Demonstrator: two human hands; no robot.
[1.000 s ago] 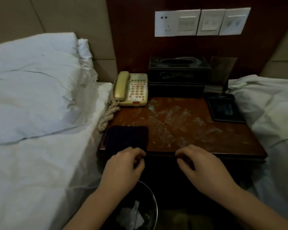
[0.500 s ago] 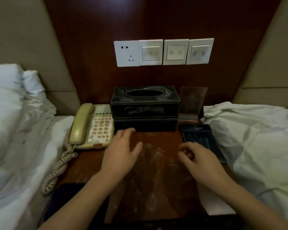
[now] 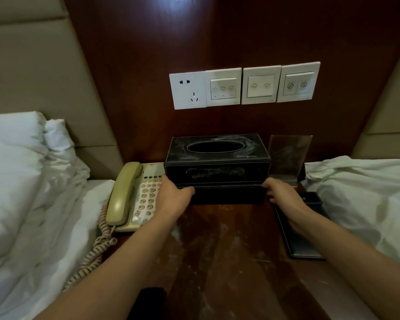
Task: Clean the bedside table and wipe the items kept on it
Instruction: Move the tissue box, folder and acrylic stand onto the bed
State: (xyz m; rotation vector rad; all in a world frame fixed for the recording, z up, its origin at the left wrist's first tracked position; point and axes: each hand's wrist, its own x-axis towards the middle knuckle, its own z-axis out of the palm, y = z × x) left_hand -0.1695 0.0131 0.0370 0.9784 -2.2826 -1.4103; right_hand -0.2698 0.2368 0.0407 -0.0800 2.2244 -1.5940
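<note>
no readable words, brands or numbers. rightmost wall switch (image 3: 298, 85) has two round icons, one a crossed-out circle, the other unclear. phone (image 3: 139, 197) keypad markings too small to read. tissue box (image 3: 217, 159) front emblem smudged, illegible.
</note>
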